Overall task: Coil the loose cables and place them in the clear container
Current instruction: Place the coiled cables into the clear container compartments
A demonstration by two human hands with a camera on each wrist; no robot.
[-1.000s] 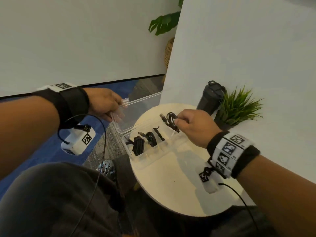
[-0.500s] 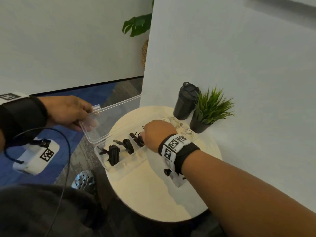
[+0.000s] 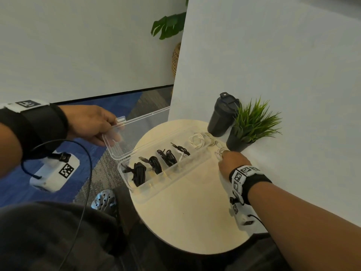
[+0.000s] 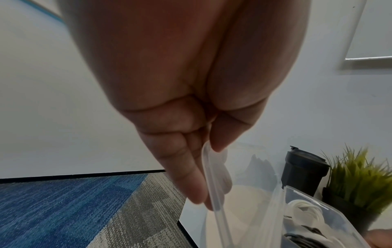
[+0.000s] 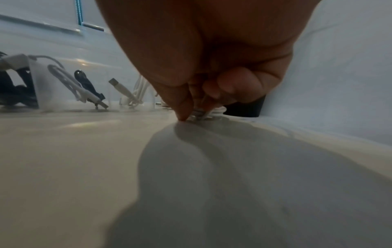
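A clear divided container [image 3: 175,181] sits on the round table [image 3: 187,222], with several coiled black cables [image 3: 154,163] in its compartments and a coiled white cable [image 3: 198,140] at its far end. My left hand [image 3: 91,125] pinches the corner of the open clear lid [image 3: 136,133] and holds it up; the lid's edge [image 4: 214,193] runs between thumb and fingers. My right hand [image 3: 231,162] is down on the table beside the container's far end, fingers pinching a small white cable [image 5: 203,115] lying there, also seen as white cable [image 3: 219,152].
A black shaker bottle [image 3: 222,114] and a potted grass plant [image 3: 252,126] stand at the table's far edge against the white wall. Blue and grey carpet [image 3: 121,106] lies to the left. Wrist-camera units hang below both arms.
My right hand put the coiled black cable into the container, then moved right to the white cable on the table. The left hand kept holding the lid up.
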